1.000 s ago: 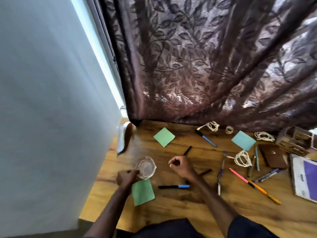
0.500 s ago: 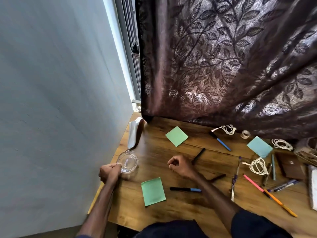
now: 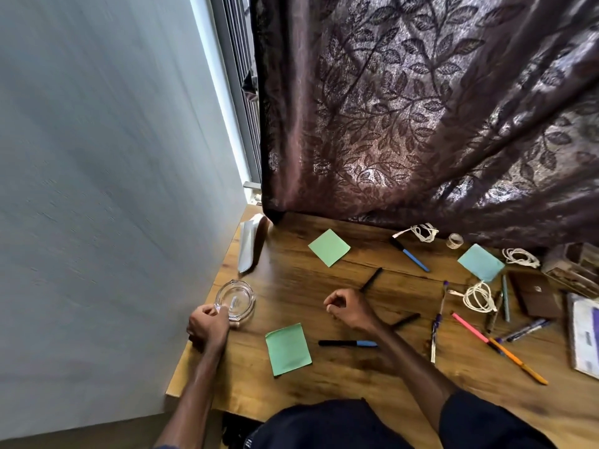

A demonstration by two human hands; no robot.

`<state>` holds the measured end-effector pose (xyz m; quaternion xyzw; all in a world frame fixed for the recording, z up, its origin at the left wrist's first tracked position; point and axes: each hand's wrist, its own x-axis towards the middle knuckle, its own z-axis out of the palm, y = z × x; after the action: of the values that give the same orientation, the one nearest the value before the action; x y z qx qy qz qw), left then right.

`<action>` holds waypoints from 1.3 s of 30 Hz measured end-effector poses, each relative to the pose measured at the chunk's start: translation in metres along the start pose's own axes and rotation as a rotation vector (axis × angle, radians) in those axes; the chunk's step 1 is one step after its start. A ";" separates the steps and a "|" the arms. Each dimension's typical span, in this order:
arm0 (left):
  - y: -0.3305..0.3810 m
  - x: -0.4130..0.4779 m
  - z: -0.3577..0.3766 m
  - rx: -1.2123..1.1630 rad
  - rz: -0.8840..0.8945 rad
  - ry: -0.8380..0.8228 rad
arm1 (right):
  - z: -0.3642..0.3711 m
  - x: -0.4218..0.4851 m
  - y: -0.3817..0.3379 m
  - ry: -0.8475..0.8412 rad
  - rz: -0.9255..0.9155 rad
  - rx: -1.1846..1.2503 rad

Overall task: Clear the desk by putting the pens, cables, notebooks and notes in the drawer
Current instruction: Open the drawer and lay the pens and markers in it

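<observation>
The left hand [image 3: 207, 327] grips the glass ashtray [image 3: 238, 298] at the bench [image 3: 291, 280] edge by the wall [image 3: 113, 189], while the right hand [image 3: 348, 307] has its fingers curled and empty between the black pen [image 3: 371, 279] and the blue-capped pen [image 3: 346, 343].

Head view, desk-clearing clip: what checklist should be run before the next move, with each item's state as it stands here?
1. Left hand free: not ok; it grips the rim of the glass dish near the left edge of the desk.
2. Right hand free: ok; its fingers are curled and nothing is seen in it.
3. A pen within easy reach: ok, likely; the black-and-blue pen lies uncovered beside the right forearm.
4. Note clear to lift: ok; the near green note has nothing on it.
5. Drawer open: cannot tell; no drawer in view.
</observation>
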<state>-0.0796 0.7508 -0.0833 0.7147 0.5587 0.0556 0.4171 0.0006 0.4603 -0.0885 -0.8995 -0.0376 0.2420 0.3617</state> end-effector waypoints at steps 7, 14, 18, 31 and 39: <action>0.013 -0.071 0.039 0.184 0.446 -0.107 | -0.017 -0.023 0.035 0.081 0.095 0.049; 0.029 -0.129 0.094 0.256 0.699 -0.529 | -0.051 -0.047 0.081 0.167 0.174 0.062; 0.030 -0.147 0.118 0.353 0.787 -0.688 | -0.058 -0.061 0.098 0.164 0.157 0.016; 0.025 -0.148 0.133 0.594 1.046 -0.946 | -0.023 -0.047 0.093 -0.003 -0.196 -0.510; 0.026 -0.146 0.143 0.595 1.370 -0.885 | -0.057 -0.038 0.097 0.071 -0.240 -0.153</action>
<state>-0.0355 0.5505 -0.1020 0.9290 -0.2170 -0.1372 0.2666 -0.0169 0.3440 -0.1023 -0.9216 -0.1503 0.1613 0.3194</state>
